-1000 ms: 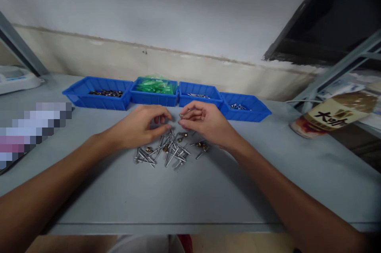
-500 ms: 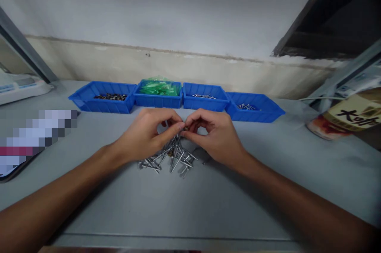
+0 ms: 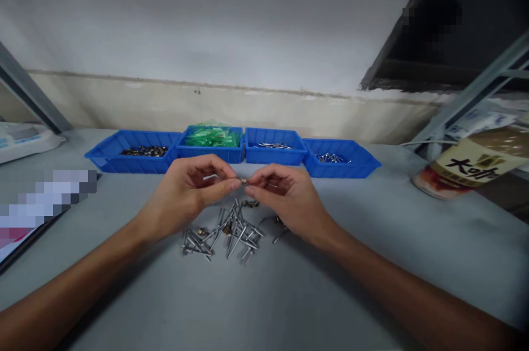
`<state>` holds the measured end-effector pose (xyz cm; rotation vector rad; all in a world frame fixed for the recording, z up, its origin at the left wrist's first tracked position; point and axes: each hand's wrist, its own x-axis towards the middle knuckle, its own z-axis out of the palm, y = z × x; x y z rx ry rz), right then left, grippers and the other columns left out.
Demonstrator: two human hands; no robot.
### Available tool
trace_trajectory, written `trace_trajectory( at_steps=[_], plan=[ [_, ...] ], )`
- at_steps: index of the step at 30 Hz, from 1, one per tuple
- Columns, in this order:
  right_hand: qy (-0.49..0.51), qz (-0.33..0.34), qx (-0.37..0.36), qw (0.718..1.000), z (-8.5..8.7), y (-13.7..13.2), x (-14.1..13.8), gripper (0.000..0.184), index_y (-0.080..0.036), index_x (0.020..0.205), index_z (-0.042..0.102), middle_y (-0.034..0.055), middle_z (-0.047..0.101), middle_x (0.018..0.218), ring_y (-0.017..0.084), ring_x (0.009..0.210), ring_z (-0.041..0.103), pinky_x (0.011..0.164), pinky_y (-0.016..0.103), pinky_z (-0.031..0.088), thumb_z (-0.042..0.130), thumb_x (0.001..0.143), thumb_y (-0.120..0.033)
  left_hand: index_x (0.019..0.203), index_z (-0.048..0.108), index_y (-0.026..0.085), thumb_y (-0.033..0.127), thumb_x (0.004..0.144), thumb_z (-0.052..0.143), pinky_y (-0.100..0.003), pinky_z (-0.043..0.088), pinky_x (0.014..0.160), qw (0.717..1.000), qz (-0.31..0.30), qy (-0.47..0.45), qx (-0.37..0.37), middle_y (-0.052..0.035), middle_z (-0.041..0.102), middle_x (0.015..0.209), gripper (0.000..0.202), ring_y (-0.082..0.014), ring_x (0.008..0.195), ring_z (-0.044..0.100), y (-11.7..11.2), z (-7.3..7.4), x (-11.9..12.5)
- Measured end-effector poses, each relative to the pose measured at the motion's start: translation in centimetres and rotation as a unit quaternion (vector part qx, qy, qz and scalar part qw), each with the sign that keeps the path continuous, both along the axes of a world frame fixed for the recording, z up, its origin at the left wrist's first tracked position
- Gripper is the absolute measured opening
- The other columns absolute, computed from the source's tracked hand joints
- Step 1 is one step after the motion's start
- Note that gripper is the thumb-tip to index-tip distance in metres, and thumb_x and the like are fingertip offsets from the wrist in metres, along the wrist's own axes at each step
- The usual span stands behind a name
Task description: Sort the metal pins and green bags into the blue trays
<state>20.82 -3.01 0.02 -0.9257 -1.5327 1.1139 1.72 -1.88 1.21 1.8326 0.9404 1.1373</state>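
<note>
My left hand (image 3: 188, 191) and my right hand (image 3: 291, 196) meet above the table, thumbs and forefingers closed on a small brass-coloured metal piece (image 3: 243, 180). It is too small to tell its exact kind. Just below the hands lies a loose pile of thin silver metal pins (image 3: 237, 232). Among them sit several brass-coloured pieces, one on the left of the pile (image 3: 202, 232). More dark, brassy bits (image 3: 250, 204) lie behind the pile, and a few thin parts lie partly hidden under my right hand.
Along the wall stand blue bins: one with dark metal bits (image 3: 145, 151), one with green packets (image 3: 212, 136), one with silver pins (image 3: 273, 146) and one with screw-like parts (image 3: 330, 158). A jar (image 3: 467, 166) stands right; a blurred screen-like object (image 3: 45, 208) lies left.
Both hands have lifted slightly away from the pile, showing more of it and the piece between the fingertips. The camera view has shifted, so the bins appear lower and further left.
</note>
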Motion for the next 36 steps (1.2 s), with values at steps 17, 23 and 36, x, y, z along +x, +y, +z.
trace_trajectory(
  at_steps=[17,23,36],
  plan=[
    [0.035,0.004,-0.071,0.997,0.1,-0.2,0.0,0.011,-0.020,0.076,0.070,-0.0005,0.069,0.073,0.009,0.063,0.062,0.062,0.023,0.051,0.075,0.071,-0.028,0.083,0.068,0.018,0.023,0.080,0.070,-0.026,0.052,0.073,0.998,-0.040,-0.010,-0.037,-0.0003,0.069,0.081,0.006,-0.0124,0.076,0.063,-0.7,0.2,0.7],
    [0.026,0.004,-0.076,0.997,0.0,-0.4,-0.1,0.014,-0.019,0.077,0.070,-0.0003,0.069,0.071,0.010,0.063,0.062,0.062,0.024,0.051,0.075,0.072,-0.031,0.081,0.068,0.017,0.017,0.081,0.066,-0.026,0.052,0.071,0.999,-0.036,0.002,-0.004,-0.0002,0.069,0.079,0.002,-0.0119,0.073,0.062,-0.9,0.4,0.7],
    [0.050,0.005,-0.092,0.995,0.5,-0.8,-0.3,0.019,-0.019,0.075,0.069,-0.0001,0.069,0.072,0.011,0.064,0.063,0.064,0.026,0.053,0.079,0.067,-0.033,0.081,0.066,0.017,0.019,0.080,0.068,-0.028,0.053,0.074,0.997,-0.074,-0.019,-0.033,-0.0017,0.068,0.082,0.003,-0.0133,0.077,0.063,-1.0,0.5,0.3]
  ],
)
